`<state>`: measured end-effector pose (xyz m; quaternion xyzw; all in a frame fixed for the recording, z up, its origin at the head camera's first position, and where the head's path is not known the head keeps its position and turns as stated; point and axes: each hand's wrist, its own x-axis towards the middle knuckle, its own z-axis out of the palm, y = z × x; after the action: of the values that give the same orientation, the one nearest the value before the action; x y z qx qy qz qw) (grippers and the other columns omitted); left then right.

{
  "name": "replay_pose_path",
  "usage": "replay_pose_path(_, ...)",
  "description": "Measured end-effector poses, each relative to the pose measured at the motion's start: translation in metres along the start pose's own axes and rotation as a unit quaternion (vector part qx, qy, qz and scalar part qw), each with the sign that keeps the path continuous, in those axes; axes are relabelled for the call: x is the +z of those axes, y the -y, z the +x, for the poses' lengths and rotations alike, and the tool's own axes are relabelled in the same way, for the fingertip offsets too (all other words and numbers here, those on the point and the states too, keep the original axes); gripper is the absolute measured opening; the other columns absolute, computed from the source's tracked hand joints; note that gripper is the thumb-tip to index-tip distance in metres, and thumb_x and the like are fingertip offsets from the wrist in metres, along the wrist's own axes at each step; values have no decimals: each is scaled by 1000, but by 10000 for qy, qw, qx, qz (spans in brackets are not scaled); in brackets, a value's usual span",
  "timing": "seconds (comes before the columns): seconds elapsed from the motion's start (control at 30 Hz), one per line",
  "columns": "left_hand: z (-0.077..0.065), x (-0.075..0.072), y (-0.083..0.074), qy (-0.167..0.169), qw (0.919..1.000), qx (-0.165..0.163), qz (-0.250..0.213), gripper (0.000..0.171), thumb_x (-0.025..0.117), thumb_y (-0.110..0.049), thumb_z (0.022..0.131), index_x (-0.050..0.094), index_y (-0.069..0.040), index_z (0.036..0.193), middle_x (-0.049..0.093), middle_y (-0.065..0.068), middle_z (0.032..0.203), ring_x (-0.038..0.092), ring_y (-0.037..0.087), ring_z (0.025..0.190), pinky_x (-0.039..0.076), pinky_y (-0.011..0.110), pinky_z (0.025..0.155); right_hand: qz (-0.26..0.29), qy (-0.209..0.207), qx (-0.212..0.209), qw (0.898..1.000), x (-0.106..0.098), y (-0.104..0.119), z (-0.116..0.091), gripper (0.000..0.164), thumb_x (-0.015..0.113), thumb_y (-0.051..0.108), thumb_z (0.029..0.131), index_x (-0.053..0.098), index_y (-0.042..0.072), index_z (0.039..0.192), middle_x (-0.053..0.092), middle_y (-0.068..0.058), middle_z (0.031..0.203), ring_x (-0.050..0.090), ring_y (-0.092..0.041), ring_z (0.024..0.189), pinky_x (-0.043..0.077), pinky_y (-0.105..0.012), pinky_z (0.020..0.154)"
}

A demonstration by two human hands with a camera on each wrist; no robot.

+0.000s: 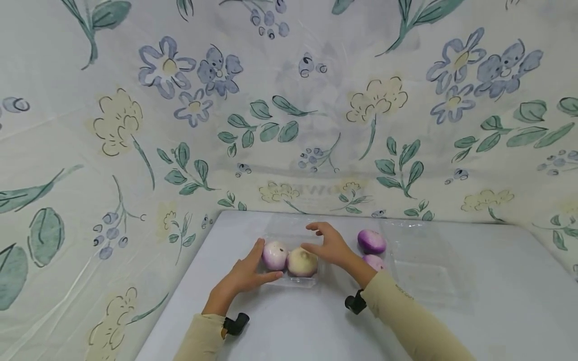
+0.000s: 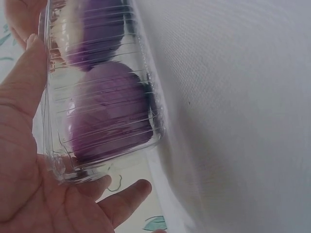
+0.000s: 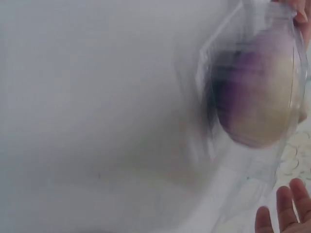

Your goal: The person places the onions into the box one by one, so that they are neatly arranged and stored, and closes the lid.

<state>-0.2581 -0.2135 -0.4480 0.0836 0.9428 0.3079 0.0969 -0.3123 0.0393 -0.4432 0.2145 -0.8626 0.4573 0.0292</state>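
A clear plastic container (image 1: 293, 283) holds two purple-and-cream turnips, a pinkish turnip (image 1: 274, 256) on the left and a cream-topped turnip (image 1: 303, 264) on the right. My left hand (image 1: 244, 273) steadies the container's left end, its thumb straight along the front rim and its fingers against the left side. In the left wrist view, the turnips show through the container's ribbed wall (image 2: 116, 150). Over the container's right end, my right hand (image 1: 333, 245) has its fingers spread, the thumb overlapping the right turnip in the head view. Straight fingertips (image 3: 286, 208) show apart from the container in the right wrist view.
Two more purple turnips, a rear one (image 1: 372, 241) and a front one (image 1: 375, 261), lie right of my right forearm. Another clear plastic container (image 1: 422, 273) lies beyond them on the white table (image 1: 506, 301). A flower-patterned sheet (image 1: 307, 125) hangs behind the table.
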Motion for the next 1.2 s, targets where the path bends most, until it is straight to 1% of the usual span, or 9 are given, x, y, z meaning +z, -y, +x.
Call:
replay_pose_path(0.13,2,-2,1,-45,10000,-7,10,116,72,-57,82,7,2,157,8,20,165,14,39,152,8,72,114,-96,-150,-18,9998,-9,-2,11,41,73,16,89,61,2,125,61,-19,129,60,-41,115,49,-52,98)
replay_pose_path(0.27,3,-2,2,-33,10000,-8,-18,116,72,-57,82,6,1,157,7,19,165,13,38,152,8,71,115,-302,-188,280,9990,-17,-5,20,43,71,18,90,59,1,128,59,-20,131,59,-41,116,49,-50,98)
replay_pose_path(0.43,4,0,0,1,10000,16,-58,114,73,-55,82,7,1,157,8,19,165,13,38,152,7,70,116,-718,-131,687,9950,-24,-18,26,51,71,24,90,56,2,133,53,-21,136,58,-39,117,49,-49,100)
replay_pose_path(0.53,4,1,-1,5,10000,39,-59,115,73,-56,82,7,1,157,8,18,165,13,37,152,7,70,116,-823,-77,916,9924,-26,-25,27,54,71,26,89,55,1,134,52,-23,137,58,-39,117,49,-48,100)
replay_pose_path(0.77,4,2,-2,-29,10000,87,-17,114,73,-55,82,9,2,157,11,20,165,16,38,152,8,71,115,-324,14,1379,9899,-28,-33,22,60,71,27,89,51,-3,137,53,-28,137,60,-43,116,50,-50,99)
replay_pose_path(0.9,3,1,-3,-27,9999,103,-20,114,73,-56,82,9,1,157,11,19,165,16,37,152,8,70,116,-157,-103,1645,9862,-25,-34,20,61,71,29,89,51,-2,137,54,-26,135,57,-40,120,48,-50,100)
replay_pose_path(1.0,2,0,-2,-55,9999,89,6,114,73,-56,82,10,1,157,11,20,165,16,38,152,9,71,115,-111,-75,1789,9838,-23,-32,19,63,70,35,89,50,0,138,55,-23,135,54,-39,124,46,-50,103)
replay_pose_path(1.1,1,0,-1,-66,10000,37,16,114,73,-55,82,9,1,157,11,20,165,16,38,152,9,70,115,-71,8,1922,9813,-20,-31,18,65,69,38,90,48,2,139,57,-22,133,55,-38,122,46,-49,102)
replay_pose_path(1.2,1,1,0,-56,10000,21,16,114,73,-56,82,9,0,157,11,19,165,16,38,152,8,70,116,-2,105,2084,9780,-18,-30,18,66,69,39,90,46,1,140,59,-21,131,59,-35,115,49,-46,99)
